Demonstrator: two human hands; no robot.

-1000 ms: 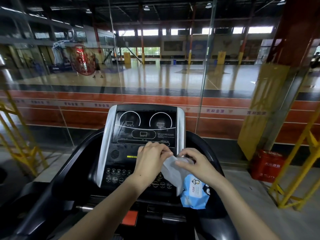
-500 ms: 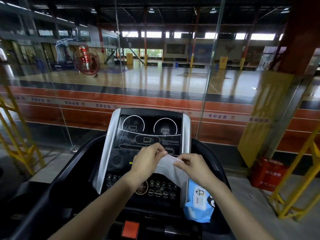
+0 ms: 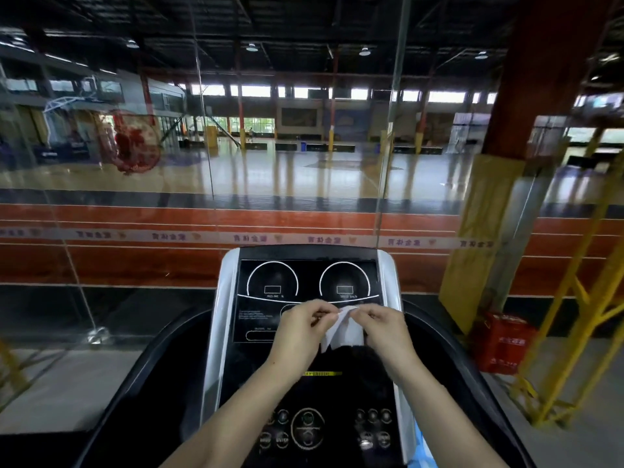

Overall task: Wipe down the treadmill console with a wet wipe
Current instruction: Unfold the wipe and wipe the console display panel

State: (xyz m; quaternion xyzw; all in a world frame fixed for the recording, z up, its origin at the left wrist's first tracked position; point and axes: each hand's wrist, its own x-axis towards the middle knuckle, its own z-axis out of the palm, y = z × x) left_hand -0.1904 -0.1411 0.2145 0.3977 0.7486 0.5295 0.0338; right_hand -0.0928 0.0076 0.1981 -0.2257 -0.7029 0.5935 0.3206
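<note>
My hands (image 3: 302, 336) (image 3: 386, 331) hover before the treadmill console (image 3: 304, 386), open air around them. At twelve o'clock a glass wall (image 3: 135, 265) blocks reach just behind the console. Black handrails (image 3: 148, 376) curve past at nine and three. Yellow scaffolding (image 3: 574, 332) and a red box (image 3: 504, 344) stand at three, well apart.

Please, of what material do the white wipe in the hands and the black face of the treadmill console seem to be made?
The thin white wipe looks like soft nonwoven cloth or paper: it hangs limp and creased. The flat black console face seems glossy plastic or glass, as it shows faint reflections under white printed lines. Its silver side trims look like painted plastic or metal; which one is unclear.
</note>
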